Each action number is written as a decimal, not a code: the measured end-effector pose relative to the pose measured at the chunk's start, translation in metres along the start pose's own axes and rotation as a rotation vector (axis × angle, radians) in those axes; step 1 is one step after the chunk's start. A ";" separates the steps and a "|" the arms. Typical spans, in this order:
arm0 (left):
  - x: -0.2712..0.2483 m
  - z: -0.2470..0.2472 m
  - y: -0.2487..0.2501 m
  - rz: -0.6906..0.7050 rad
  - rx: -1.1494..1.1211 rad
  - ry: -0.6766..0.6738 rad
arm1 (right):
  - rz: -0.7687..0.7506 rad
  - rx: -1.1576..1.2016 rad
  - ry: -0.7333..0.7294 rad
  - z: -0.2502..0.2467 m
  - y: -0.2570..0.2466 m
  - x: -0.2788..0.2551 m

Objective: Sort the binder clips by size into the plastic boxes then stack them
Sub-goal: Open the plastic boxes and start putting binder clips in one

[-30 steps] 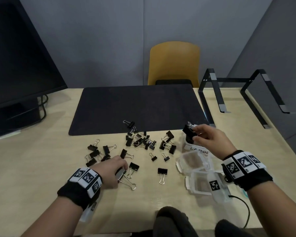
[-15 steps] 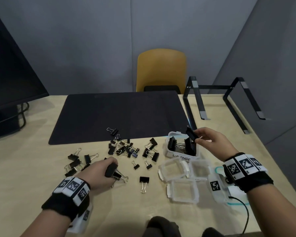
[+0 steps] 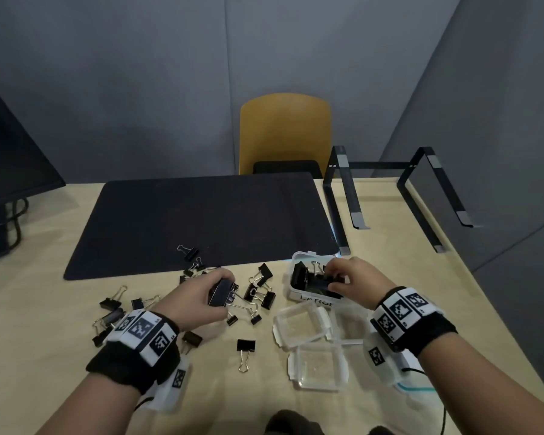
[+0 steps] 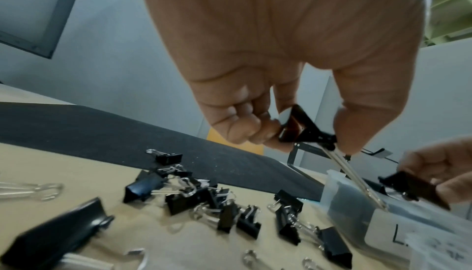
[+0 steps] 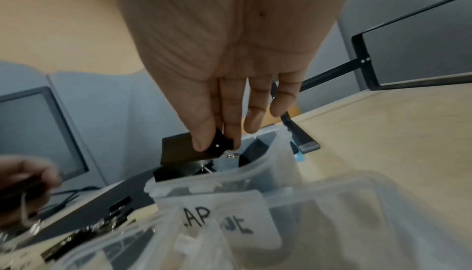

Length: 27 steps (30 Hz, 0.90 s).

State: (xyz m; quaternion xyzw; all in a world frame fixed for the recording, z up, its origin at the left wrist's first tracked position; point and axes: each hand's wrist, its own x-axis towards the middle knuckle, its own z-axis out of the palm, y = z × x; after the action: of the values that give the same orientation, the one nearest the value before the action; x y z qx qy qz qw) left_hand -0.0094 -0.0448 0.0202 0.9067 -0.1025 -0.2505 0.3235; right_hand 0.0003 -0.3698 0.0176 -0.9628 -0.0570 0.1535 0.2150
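Black binder clips of different sizes [image 3: 259,288] lie scattered on the table in front of the mat. My left hand [image 3: 215,295] pinches a large clip [image 3: 223,292] above the pile; in the left wrist view the large clip [image 4: 304,128] hangs with its wire handles pointing down. My right hand [image 3: 332,277] holds another large clip [image 5: 184,151] between thumb and forefinger, just inside the clear box labelled LARGE [image 3: 314,302], which holds several large clips. Two empty clear boxes [image 3: 300,324] [image 3: 319,367] sit in front of it.
A dark desk mat [image 3: 201,221] covers the table's middle. A black metal stand [image 3: 390,196] stands at the back right, a monitor [image 3: 10,158] at the left, a yellow chair [image 3: 285,133] behind the table. One clip [image 3: 245,346] lies alone near the front edge.
My left hand lifted the large clip off the table and carried it right, over the pile. My right hand lowered its clip into the LARGE box.
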 end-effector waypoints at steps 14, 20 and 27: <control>0.012 0.004 0.028 0.038 -0.098 0.029 | -0.129 -0.124 -0.052 0.016 0.013 0.003; 0.015 0.003 0.030 0.033 -0.100 0.028 | -0.079 -0.150 0.010 0.018 0.007 0.010; 0.024 0.003 0.030 0.037 -0.141 0.039 | -0.020 -0.247 -0.031 0.018 -0.002 0.018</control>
State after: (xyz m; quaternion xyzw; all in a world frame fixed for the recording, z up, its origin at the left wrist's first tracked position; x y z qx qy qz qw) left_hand 0.0086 -0.0774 0.0282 0.8843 -0.0954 -0.2334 0.3929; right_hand 0.0116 -0.3576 -0.0023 -0.9789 -0.0882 0.1579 0.0952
